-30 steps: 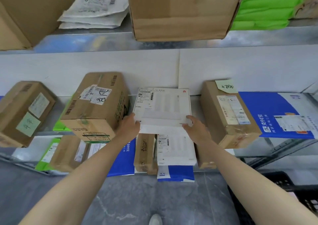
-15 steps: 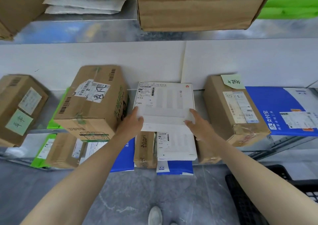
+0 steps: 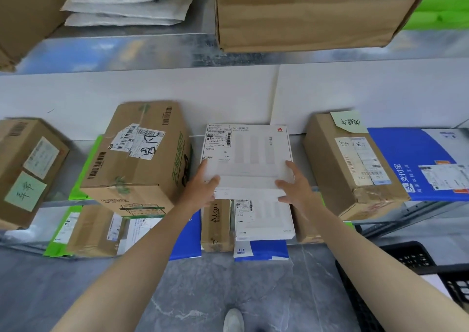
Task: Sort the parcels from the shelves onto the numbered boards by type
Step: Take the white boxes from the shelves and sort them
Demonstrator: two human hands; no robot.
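A flat white box (image 3: 250, 154) with a shipping label lies on the middle shelf between two cardboard boxes. My left hand (image 3: 203, 189) holds its near left corner, thumb on top. My right hand (image 3: 295, 187) holds the near right corner, thumb on top. On the left stands a large cardboard box (image 3: 138, 159) with handwritten labels, and a long cardboard box (image 3: 347, 164) with a green note lies on the right. A blue flat parcel (image 3: 416, 161) sits at the far right of the shelf.
The lower shelf holds another white box (image 3: 264, 220), a small carton (image 3: 217, 226), blue mailers (image 3: 261, 251) and green mailers (image 3: 59, 232). Above are a big carton (image 3: 304, 11), white mailers (image 3: 127, 1) and green bags (image 3: 441, 4). A black crate (image 3: 416, 263) stands on the grey floor at right.
The view has tilted down slightly. Both hands have shifted a little further onto the white box's near corners. The box stays on the shelf.
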